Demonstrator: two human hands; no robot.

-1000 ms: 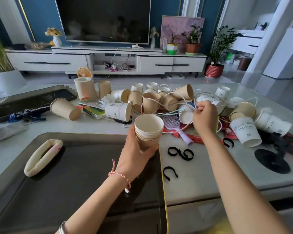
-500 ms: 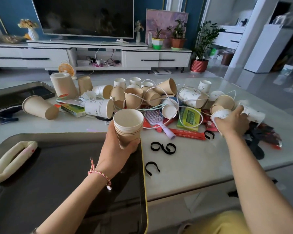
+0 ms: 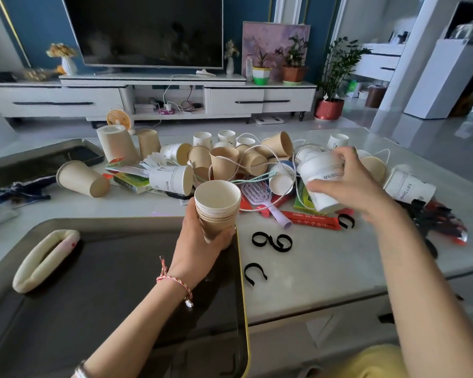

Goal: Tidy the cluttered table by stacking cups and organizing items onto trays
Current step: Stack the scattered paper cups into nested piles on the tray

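Living room, dark TV (image 3: 148,28) above a white console (image 3: 230,100); nearer, a pale stone-look table (image 3: 325,274) heaped with loose paper cups. Left hand (image 3: 200,244) curled round the lower half of a nested stack of brown paper cups (image 3: 217,205), upright and mouth up, above the far right corner of a dark tray (image 3: 107,309). Right hand (image 3: 355,186) wrapped over 1 white printed paper cup (image 3: 318,175), lifted clear of the pile and tilted, fingers across the upper wall and thumb underneath; too blurred to tell which end faces the stack. Between the 2 grips, a purple hairbrush (image 3: 258,193) and loops of white cable (image 3: 253,156); just under the right grip, a red packet (image 3: 311,221) and black strap ties (image 3: 272,242). Probably very light and thin-walled, so easy to dent: best held mid-wall with a loose wrap, or near the rolled rim, likely the stiffest part. Probably smooth-coated and apt to slip or jam when nested, so better lowered base first, straight into the open mouth left of and below the right grip. Risk of catching the cable on the way across.
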